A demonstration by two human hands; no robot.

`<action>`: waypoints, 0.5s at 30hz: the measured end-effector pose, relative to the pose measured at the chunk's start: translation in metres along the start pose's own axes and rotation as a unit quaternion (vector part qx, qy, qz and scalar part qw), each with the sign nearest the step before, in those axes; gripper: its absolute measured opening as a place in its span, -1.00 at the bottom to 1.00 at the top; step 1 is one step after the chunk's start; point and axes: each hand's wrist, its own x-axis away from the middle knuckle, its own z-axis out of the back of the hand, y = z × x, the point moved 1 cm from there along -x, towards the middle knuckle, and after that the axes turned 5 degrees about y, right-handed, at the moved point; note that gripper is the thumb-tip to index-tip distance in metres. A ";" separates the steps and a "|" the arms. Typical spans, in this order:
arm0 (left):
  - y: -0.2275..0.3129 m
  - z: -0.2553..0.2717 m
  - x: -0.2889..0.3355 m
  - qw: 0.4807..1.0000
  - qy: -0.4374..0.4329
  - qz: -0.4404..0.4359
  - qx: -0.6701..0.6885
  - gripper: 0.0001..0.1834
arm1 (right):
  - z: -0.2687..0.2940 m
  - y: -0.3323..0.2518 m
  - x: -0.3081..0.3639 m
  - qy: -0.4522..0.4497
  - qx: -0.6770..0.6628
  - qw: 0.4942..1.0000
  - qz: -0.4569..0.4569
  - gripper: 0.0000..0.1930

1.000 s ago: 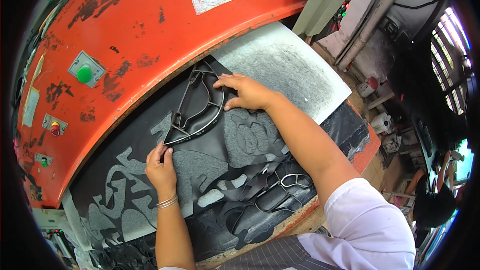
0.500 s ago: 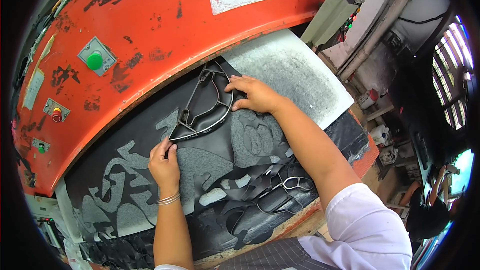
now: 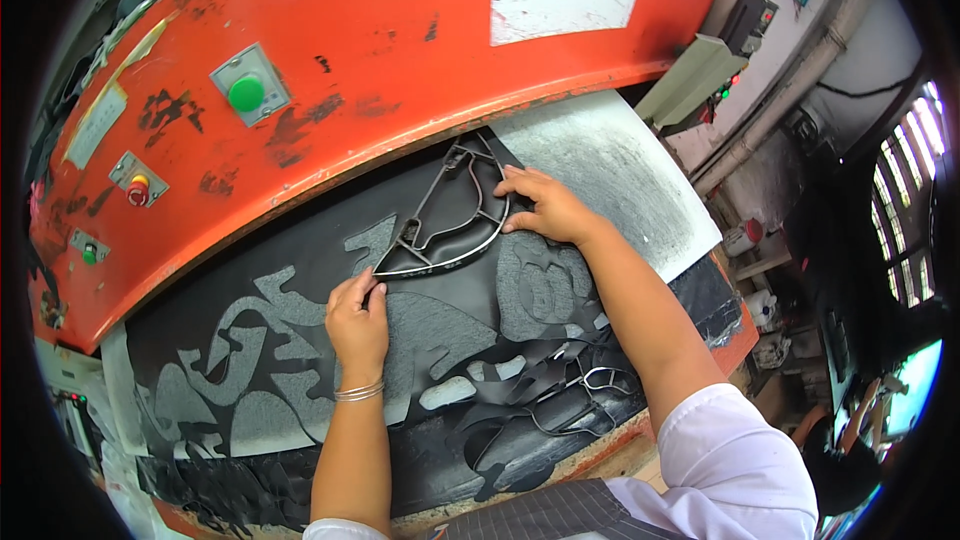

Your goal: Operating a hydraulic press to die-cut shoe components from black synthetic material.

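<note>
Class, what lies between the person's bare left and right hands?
In the head view, a curved grey metal frame on a black sheet lies between the left hand and the right hand.

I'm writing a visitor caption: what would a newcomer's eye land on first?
Probably the scuffed red-orange metal machine front, with its round green button, filling the upper left. Then, near the centre, the curved, open dark-metal frame on a black sheet, left hand at its lower-left tip, right hand at its right side.

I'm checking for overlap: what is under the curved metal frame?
Through the openings of the curved metal frame, the black sheet shows; whatever lies directly under its bars is covered.
</note>
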 end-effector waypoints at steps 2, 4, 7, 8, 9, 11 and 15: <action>-0.002 0.002 0.003 1.000 0.010 0.011 0.011 -0.71 | -0.003 -0.005 0.001 -0.012 0.002 1.000 -0.002 -0.45; -0.004 0.002 0.005 1.000 0.011 -0.007 -0.001 -0.71 | -0.004 -0.006 0.002 -0.027 0.011 0.999 -0.018 -0.46; -0.008 0.006 0.009 1.000 0.019 -0.005 0.009 -0.72 | -0.006 -0.014 0.005 -0.033 0.007 0.999 -0.024 -0.46; -0.008 0.008 0.011 1.000 0.018 -0.011 0.006 -0.72 | -0.006 -0.017 0.006 -0.034 -0.004 0.999 -0.033 -0.46; -0.008 0.010 0.011 1.000 0.017 -0.013 0.010 -0.70 | -0.006 -0.018 0.007 -0.033 0.000 0.999 -0.033 -0.45; -0.008 0.013 0.015 1.000 0.019 -0.017 0.016 -0.69 | -0.006 -0.025 0.011 -0.033 0.014 0.998 -0.042 -0.45; -0.021 0.041 0.018 0.992 -0.066 0.033 0.102 -0.50 | -0.004 -0.050 0.012 -0.036 0.043 0.996 -0.072 -0.34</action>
